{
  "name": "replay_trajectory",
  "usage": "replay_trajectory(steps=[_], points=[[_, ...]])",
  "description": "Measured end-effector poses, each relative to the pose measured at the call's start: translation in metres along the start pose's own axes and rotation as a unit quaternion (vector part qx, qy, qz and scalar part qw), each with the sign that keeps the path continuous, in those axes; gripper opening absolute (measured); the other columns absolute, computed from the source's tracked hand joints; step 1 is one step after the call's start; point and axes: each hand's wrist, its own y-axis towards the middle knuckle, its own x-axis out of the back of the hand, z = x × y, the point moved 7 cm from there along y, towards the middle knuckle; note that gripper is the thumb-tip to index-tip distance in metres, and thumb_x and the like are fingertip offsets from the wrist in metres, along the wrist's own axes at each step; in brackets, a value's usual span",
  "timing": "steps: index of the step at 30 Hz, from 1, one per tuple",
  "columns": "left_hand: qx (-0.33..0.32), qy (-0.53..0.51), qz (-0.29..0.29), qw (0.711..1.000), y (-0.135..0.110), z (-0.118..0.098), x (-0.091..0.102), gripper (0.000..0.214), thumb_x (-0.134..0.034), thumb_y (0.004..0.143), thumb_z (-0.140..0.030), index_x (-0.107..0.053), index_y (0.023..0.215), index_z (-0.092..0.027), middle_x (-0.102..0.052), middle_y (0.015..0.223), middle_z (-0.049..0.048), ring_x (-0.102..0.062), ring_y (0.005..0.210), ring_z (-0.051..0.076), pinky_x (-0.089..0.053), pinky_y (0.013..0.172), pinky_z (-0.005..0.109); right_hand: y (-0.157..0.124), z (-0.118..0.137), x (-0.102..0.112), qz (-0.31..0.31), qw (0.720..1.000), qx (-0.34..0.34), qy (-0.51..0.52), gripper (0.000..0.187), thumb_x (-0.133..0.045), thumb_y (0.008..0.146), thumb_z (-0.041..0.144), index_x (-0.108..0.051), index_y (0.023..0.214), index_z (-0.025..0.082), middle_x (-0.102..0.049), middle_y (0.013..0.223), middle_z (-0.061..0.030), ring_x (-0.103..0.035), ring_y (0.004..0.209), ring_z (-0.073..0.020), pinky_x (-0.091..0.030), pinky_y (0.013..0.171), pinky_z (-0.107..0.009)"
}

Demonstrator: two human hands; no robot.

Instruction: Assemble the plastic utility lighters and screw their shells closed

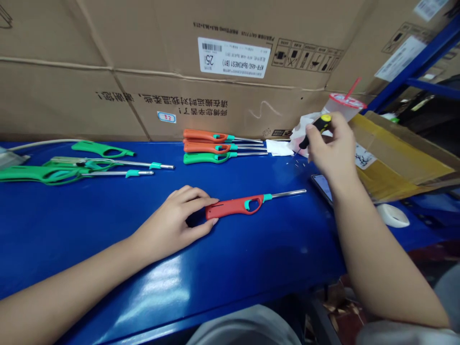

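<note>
My left hand (179, 218) rests on the blue table (108, 230) and pinches the handle end of a red long-nosed lighter (237, 206) that lies flat, its metal nozzle pointing right. Farther back on the right, my right hand (332, 148) is closed round a small black screwdriver with a yellow cap (318, 127), tip pointing down at a few tiny screws (298, 163) on the table.
Three finished lighters (215, 146), orange and green, lie stacked at the back. Green lighter parts (72, 165) lie at the left. White tissue (280, 147), a plastic cup with a straw (343, 103), a phone (323, 186) and cardboard boxes (161, 62) stand behind and right.
</note>
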Motion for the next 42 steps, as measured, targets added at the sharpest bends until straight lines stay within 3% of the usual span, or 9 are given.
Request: replay_trajectory(steps=[2, 5, 9, 12, 14, 19, 25, 34, 42], points=[[0.000, -0.002, 0.003, 1.000, 0.000, 0.000, -0.001, 0.033, -0.065, 0.101, -0.037, -0.073, 0.128, -0.020, -0.071, 0.115, 0.0087, -0.066, 0.105, 0.024, -0.054, 0.095, 0.039, -0.008, 0.008, -0.008, 0.012, 0.993, -0.028, 0.114, 0.026, -0.069, 0.091, 0.045, -0.049, 0.089, 0.029, -0.056, 0.072, 0.0018, -0.048, 0.046, -0.0151, -0.038, 0.044, -0.033], [-0.006, -0.011, 0.014, 1.000, 0.000, -0.001, -0.003, 0.033, -0.066, 0.101, -0.036, -0.073, 0.129, -0.020, -0.071, 0.115, 0.0087, -0.066, 0.106, 0.024, -0.053, 0.096, 0.040, -0.022, 0.029, -0.022, 0.034, 0.974, -0.045, 0.220, 0.033, -0.076, 0.087, 0.051, -0.052, 0.091, 0.029, -0.054, 0.073, 0.0034, -0.051, 0.048, -0.0142, -0.042, 0.041, -0.031], [-0.013, -0.024, 0.022, 0.999, 0.000, -0.003, -0.005, 0.036, -0.070, 0.099, -0.039, -0.073, 0.130, -0.021, -0.072, 0.116, 0.0088, -0.067, 0.105, 0.024, -0.054, 0.097, 0.042, -0.044, 0.068, -0.047, 0.144, 0.942, -0.073, 0.294, 0.036, -0.078, 0.086, 0.055, -0.054, 0.095, 0.030, -0.063, 0.080, 0.0029, -0.059, 0.054, -0.0143, -0.045, 0.039, -0.028], [0.017, -0.048, -0.006, 0.999, -0.001, -0.001, -0.003, 0.039, -0.074, 0.096, -0.044, -0.074, 0.128, -0.021, -0.075, 0.115, 0.0090, -0.068, 0.106, 0.025, -0.055, 0.097, 0.042, -0.061, 0.092, -0.063, 0.213, 0.910, -0.105, 0.340, 0.034, -0.076, 0.090, 0.055, -0.053, 0.097, 0.030, -0.070, 0.087, 0.0028, -0.061, 0.055, -0.0128, -0.045, 0.037, -0.024], [0.053, -0.088, -0.048, 0.994, -0.001, 0.003, 0.002, 0.039, -0.076, 0.094, -0.046, -0.076, 0.123, -0.021, -0.077, 0.114, 0.0089, -0.070, 0.106, 0.025, -0.057, 0.096, 0.040, -0.068, 0.099, -0.070, 0.220, 0.897, -0.121, 0.365, 0.034, -0.077, 0.090, 0.054, -0.054, 0.096, 0.029, -0.071, 0.085, 0.0031, -0.061, 0.054, -0.0121, -0.046, 0.037, -0.023], [0.130, -0.170, -0.112, 0.970, -0.004, 0.012, 0.010, 0.032, -0.079, 0.091, -0.043, -0.080, 0.115, -0.021, -0.082, 0.110, 0.0071, -0.075, 0.096, 0.021, -0.061, 0.088, 0.034, -0.080, 0.087, -0.083, 0.172, 0.873, -0.153, 0.430, 0.031, -0.077, 0.089, 0.051, -0.056, 0.092, 0.027, -0.073, 0.081, 0.0017, -0.057, 0.048, -0.0117, -0.045, 0.035, -0.024], [0.093, -0.192, -0.116, 0.970, -0.001, 0.007, 0.012, 0.014, -0.076, 0.094, -0.033, -0.084, 0.100, -0.023, -0.083, 0.098, 0.0055, -0.075, 0.091, 0.020, -0.061, 0.087, 0.032, -0.091, 0.070, -0.094, 0.160, 0.855, -0.188, 0.457, 0.028, -0.076, 0.087, 0.046, -0.058, 0.089, 0.025, -0.074, 0.075, 0.0023, -0.057, 0.045, -0.0110, -0.049, 0.036, -0.024], [0.071, -0.161, -0.125, 0.976, -0.001, 0.003, 0.016, 0.006, -0.080, 0.090, -0.025, -0.079, 0.088, -0.020, -0.081, 0.088, 0.0027, -0.073, 0.082, 0.017, -0.057, 0.082, 0.030, -0.095, 0.071, -0.092, 0.171, 0.862, -0.164, 0.448, 0.024, -0.070, 0.095, 0.046, -0.056, 0.091, 0.027, -0.073, 0.079, 0.0003, -0.056, 0.046, -0.0126, -0.048, 0.036, -0.026], [0.120, -0.206, -0.142, 0.961, -0.004, 0.008, 0.019, 0.010, -0.085, 0.085, -0.030, -0.080, 0.084, -0.022, -0.081, 0.085, 0.0016, -0.074, 0.077, 0.016, -0.060, 0.077, 0.028, -0.094, 0.079, -0.083, 0.151, 0.874, -0.140, 0.441, 0.027, -0.071, 0.093, 0.049, -0.054, 0.090, 0.029, -0.072, 0.078, 0.0021, -0.056, 0.045, -0.0126, -0.049, 0.036, -0.027]])
